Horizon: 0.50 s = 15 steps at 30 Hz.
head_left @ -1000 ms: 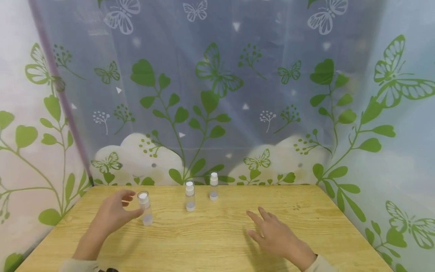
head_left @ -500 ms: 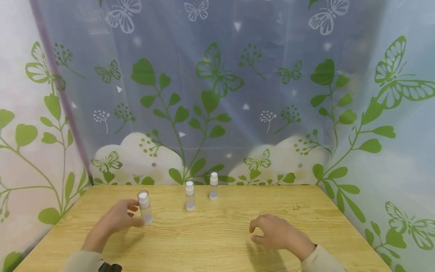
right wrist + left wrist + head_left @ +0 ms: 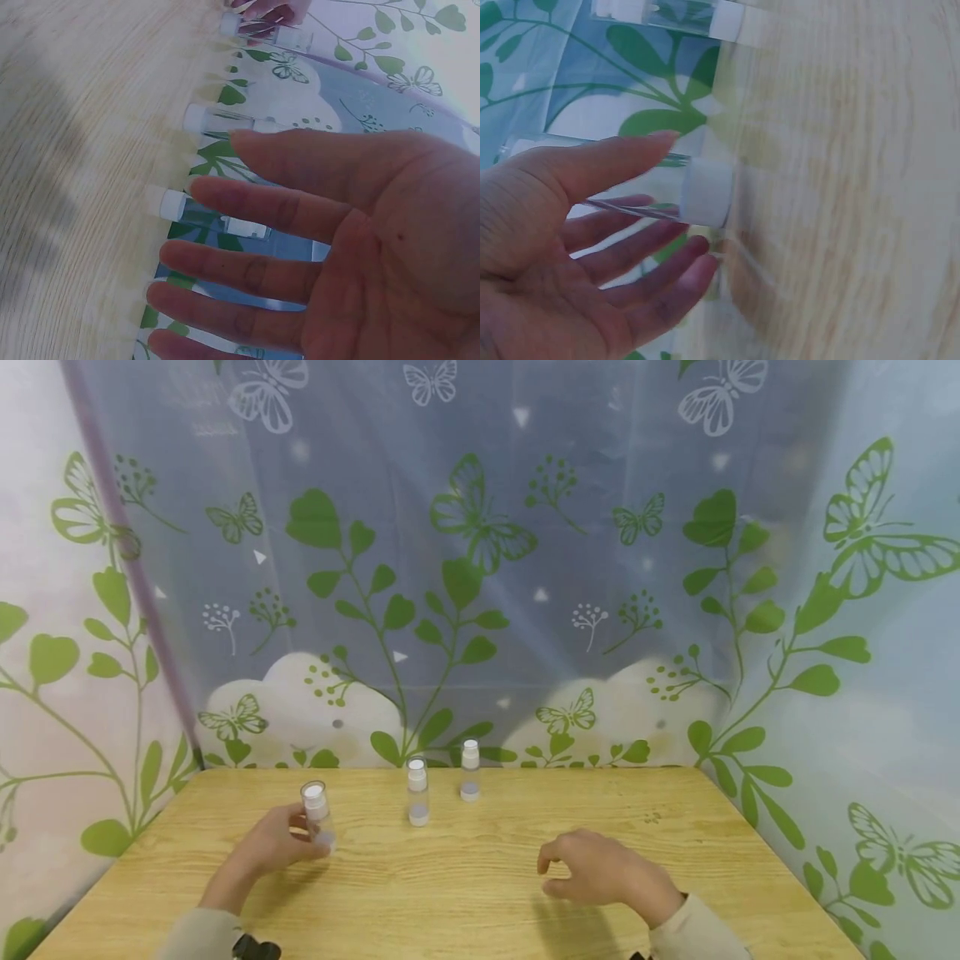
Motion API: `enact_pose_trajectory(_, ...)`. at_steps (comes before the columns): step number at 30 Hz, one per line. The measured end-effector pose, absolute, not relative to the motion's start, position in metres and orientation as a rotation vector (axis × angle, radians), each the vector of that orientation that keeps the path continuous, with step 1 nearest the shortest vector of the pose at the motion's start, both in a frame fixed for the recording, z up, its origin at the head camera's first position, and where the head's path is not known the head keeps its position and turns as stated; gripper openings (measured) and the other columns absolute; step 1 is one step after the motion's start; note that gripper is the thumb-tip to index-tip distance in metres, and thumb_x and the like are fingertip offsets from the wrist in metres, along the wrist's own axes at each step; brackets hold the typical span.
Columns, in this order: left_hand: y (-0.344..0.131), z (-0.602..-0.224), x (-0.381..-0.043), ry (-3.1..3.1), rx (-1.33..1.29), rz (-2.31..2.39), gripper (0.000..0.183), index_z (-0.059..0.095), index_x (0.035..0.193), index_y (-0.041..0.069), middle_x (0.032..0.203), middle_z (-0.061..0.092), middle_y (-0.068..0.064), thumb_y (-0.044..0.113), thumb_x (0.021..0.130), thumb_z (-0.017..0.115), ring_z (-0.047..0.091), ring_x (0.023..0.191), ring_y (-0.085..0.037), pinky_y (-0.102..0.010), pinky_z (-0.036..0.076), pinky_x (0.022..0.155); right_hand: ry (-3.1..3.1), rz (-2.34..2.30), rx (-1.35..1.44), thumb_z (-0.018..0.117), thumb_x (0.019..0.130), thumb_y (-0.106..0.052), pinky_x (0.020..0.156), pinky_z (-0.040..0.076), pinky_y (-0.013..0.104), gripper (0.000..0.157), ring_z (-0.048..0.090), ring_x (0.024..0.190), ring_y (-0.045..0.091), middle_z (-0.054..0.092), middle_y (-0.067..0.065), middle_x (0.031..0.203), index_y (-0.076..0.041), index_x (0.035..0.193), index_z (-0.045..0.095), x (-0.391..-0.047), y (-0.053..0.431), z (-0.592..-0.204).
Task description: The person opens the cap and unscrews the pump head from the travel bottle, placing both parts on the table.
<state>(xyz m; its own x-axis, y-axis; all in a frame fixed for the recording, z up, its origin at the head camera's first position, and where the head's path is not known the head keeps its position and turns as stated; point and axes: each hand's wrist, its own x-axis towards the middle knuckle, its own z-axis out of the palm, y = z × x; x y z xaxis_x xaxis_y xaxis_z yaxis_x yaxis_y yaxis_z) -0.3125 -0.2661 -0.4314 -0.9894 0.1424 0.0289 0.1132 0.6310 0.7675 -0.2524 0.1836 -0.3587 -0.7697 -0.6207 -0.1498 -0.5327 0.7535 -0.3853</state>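
Note:
Three small clear bottles with white bases and white tops under clear caps stand upright on the wooden table (image 3: 450,893). At the left bottle (image 3: 318,817), my left hand (image 3: 277,842) has its thumb in front and its fingers behind. The left wrist view shows this bottle's white base (image 3: 707,191) down on the table, with the fingers loosely extended around its body. The middle bottle (image 3: 417,792) and the right bottle (image 3: 470,771) stand farther back, untouched. Over the table's right side hovers my right hand (image 3: 600,868), fingers relaxed and slightly bent, holding nothing.
A patterned sheet (image 3: 487,635) with butterflies and leaves hangs right behind the table's back edge. Similar printed sheets (image 3: 892,693) close in the left and right sides.
My left hand has moved right and slightly down, bringing its thumb and fingers around the left bottle. My right hand's fingers have bent from a more extended pose. The bottles stay in place.

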Motion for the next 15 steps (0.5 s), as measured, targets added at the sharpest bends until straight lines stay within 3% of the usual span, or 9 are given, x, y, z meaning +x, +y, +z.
enact_pose_trajectory(5, -0.265, -0.438, -0.317, 2.841, 0.24, 1.353, 0.046, 0.06, 0.115, -0.005, 0.11, 0.065, -0.022, 0.018, 0.079, 0.076, 0.067, 0.095, -0.032, -0.039, 0.057, 0.077, 2.66, -0.462, -0.956, 0.063, 0.09, -0.032, 0.094, 0.048, 0.043, 0.024, 0.06, 0.112, 0.02, 0.065, -0.003, 0.118, -0.022, 0.112, 0.065, -0.253, 0.179, -0.359)
enact_pose_trajectory(8, -0.262, -0.438, -0.317, 2.859, 0.256, 1.349, 0.039, 0.062, 0.109, -0.004, 0.101, 0.067, -0.016, 0.016, 0.079, 0.076, 0.068, 0.091, -0.029, -0.037, 0.057, 0.075, 2.646, -0.478, -0.992, 0.06, 0.092, -0.035, 0.101, 0.044, 0.047, 0.035, 0.053, 0.124, 0.024, 0.058, 0.0, 0.132, -0.024, 0.125, 0.059, -0.253, 0.175, -0.361)
enact_pose_trajectory(15, -0.246, -0.425, -0.31, 2.823, 0.473, 1.249, 0.029, 0.066, 0.097, 0.001, 0.087, 0.067, -0.005, 0.019, 0.076, 0.077, 0.065, 0.083, -0.018, -0.03, 0.054, 0.068, 2.678, -0.488, -1.008, 0.061, 0.091, -0.036, 0.105, 0.037, 0.057, 0.057, 0.035, 0.139, 0.036, 0.034, 0.012, 0.153, -0.031, 0.143, 0.039, -0.249, 0.168, -0.362)
